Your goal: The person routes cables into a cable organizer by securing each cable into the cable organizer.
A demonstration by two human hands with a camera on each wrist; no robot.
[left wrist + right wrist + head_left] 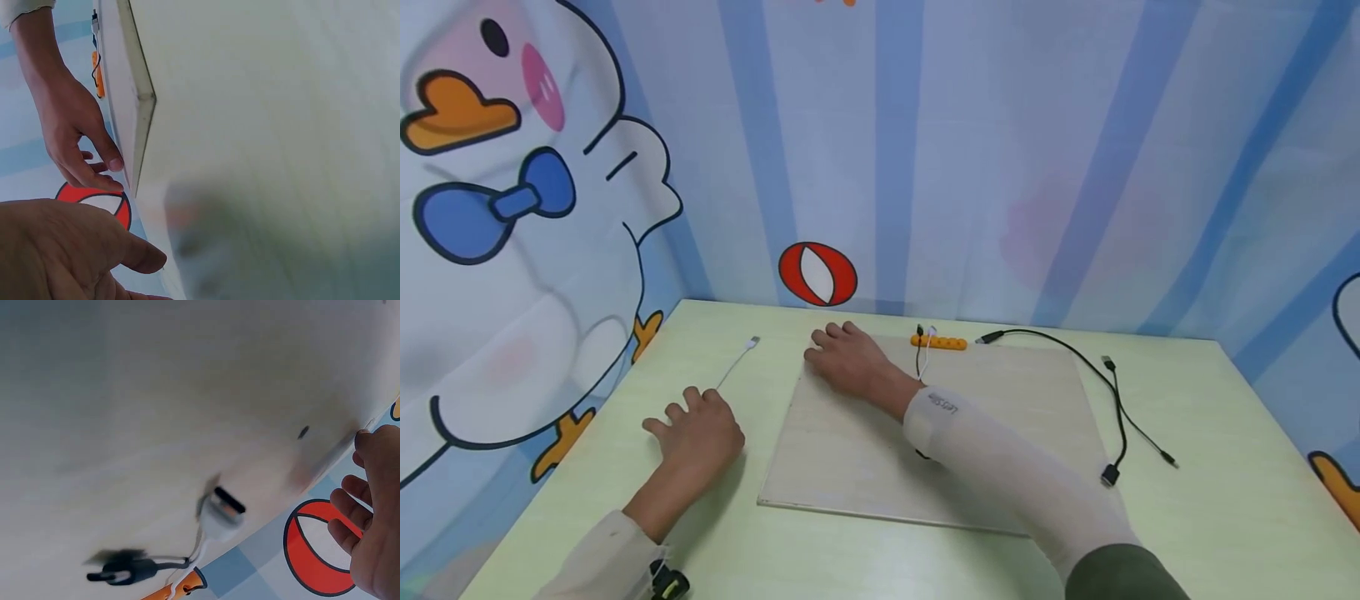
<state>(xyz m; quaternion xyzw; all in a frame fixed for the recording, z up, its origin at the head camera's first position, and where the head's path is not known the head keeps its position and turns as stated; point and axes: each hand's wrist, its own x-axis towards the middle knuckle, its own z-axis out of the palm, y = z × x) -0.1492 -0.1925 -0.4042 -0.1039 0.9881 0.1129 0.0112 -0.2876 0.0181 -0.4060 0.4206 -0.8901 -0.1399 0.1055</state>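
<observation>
One readable string: "LetsSlim", dark lettering (943,403) on the pale sleeve (1015,479) of the right arm, head view; sits about 5 o'clock of frame centre, at the cuff end, roughly 10–11 o'clock from the sleeve's middle; baseline slopes down toward 4 o'clock; print is small and soft, so that's the best reading, can't tell if there's an apostrophe; black wrist device (668,581) at 7 o'clock, same view, has a yellow-green mark, too small to read; wrist views: nothing legible.

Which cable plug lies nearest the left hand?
The white plug beyond the left hand, left of the board; the other white plug is at the orange holder, black plugs farther right.
</observation>
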